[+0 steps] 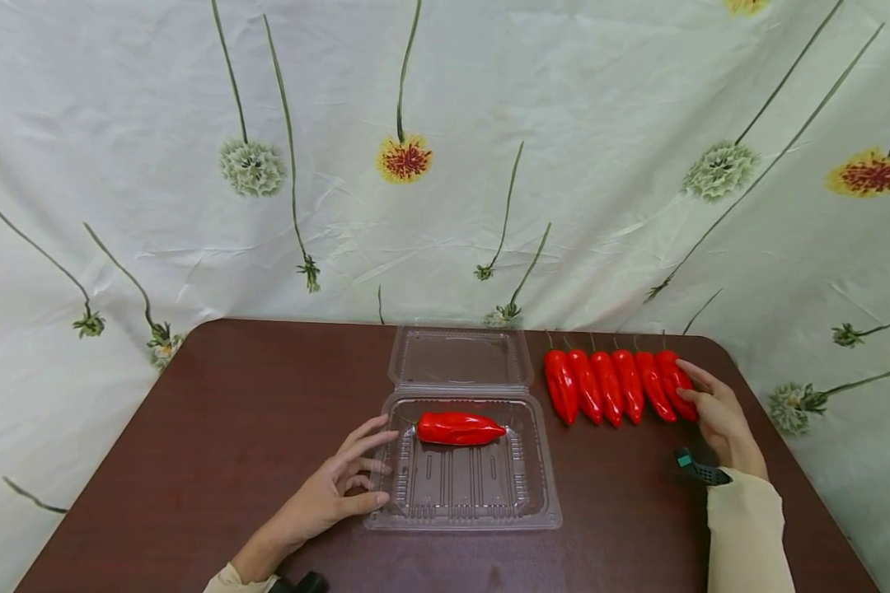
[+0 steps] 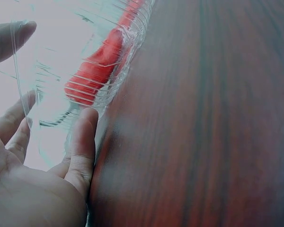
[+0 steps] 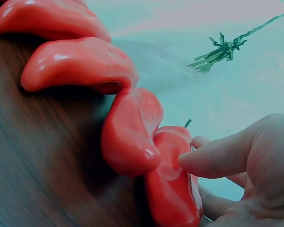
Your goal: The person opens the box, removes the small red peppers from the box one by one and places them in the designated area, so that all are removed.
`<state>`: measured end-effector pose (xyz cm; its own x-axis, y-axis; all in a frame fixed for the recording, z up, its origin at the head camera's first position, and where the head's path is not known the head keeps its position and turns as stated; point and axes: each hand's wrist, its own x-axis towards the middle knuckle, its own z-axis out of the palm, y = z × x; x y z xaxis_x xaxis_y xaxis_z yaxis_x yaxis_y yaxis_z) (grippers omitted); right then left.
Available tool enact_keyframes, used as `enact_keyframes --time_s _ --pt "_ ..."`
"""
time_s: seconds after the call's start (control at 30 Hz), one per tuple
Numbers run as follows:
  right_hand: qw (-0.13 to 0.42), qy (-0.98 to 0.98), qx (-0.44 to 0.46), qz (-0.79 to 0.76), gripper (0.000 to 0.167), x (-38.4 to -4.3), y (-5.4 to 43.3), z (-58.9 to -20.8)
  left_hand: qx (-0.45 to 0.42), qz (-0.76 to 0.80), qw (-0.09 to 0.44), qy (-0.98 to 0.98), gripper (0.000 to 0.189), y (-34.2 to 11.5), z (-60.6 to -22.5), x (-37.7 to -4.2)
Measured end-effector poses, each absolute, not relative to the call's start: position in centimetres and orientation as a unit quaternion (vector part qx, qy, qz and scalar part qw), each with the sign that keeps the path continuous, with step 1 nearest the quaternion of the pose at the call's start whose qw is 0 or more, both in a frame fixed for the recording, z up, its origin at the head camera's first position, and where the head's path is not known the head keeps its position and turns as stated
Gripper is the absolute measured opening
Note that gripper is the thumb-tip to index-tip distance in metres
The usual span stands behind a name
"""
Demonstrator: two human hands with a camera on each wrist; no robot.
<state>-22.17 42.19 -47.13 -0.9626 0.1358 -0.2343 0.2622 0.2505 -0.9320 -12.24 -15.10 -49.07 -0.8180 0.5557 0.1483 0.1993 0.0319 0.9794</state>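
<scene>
A clear plastic clamshell box (image 1: 463,506) lies with its lid (image 1: 460,354) folded back. One red chili pepper (image 1: 460,429) lies across the inside of its base. At the box's left side is my left hand (image 1: 334,482), fingers spread and loosely bent along the rim. To the right of the box, several red peppers (image 1: 606,385) form a row, stems pointing away from me. My right hand (image 1: 723,420) pinches the rightmost red pepper (image 3: 173,198). The thumb presses on its surface, and the other fingers are partly hidden behind it in the right wrist view.
Everything rests on a dark brown wooden table (image 1: 252,412) with rounded far corners. Behind its far edge hangs a white cloth (image 1: 460,206) printed with flowers. The opened lid reaches to that cloth, and the pepper row stands near the table's right edge.
</scene>
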Motion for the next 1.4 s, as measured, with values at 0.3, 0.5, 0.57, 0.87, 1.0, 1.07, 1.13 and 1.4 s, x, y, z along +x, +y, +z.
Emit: enact_keyframes --time_s 0.3,0.5,0.57,0.87,1.0,1.07,1.13,1.4 --pt "0.027 0.806 0.135 -0.575 0.061 -22.2 42.3 -47.2 0.268 0.647 0.141 0.7 0.07 -15.2 -49.1 -12.2" --pt "0.035 0.813 0.13 -0.566 0.06 -22.2 42.1 -47.1 0.271 0.65 0.139 0.697 0.07 -15.2 -49.2 -12.1" --pt "0.035 0.814 0.131 -0.565 0.06 -22.1 42.1 -47.0 0.27 0.65 0.14 0.696 0.07 -15.2 -49.2 -12.1" --pt "0.025 0.818 0.132 -0.559 0.06 -22.1 42.1 -47.1 0.269 0.654 0.139 0.694 0.07 -15.3 -49.3 -12.0" --pt "0.015 0.818 0.127 -0.561 0.061 -22.1 42.2 -47.1 0.273 0.654 0.136 0.693 0.07 -15.3 -49.2 -12.0" --pt "0.014 0.814 0.126 -0.567 0.061 -22.0 42.2 -47.1 0.275 0.654 0.134 0.692 0.071 -15.3 -49.2 -12.1" --pt "0.013 0.814 0.124 -0.568 0.061 -21.9 42.3 -47.0 0.274 0.654 0.134 0.692 0.071 -15.2 -49.1 -12.1" --pt "-0.029 0.842 0.131 -0.523 0.055 -21.6 41.9 -45.5 0.271 0.648 0.139 0.698 0.07 -15.1 -49.0 -12.2"
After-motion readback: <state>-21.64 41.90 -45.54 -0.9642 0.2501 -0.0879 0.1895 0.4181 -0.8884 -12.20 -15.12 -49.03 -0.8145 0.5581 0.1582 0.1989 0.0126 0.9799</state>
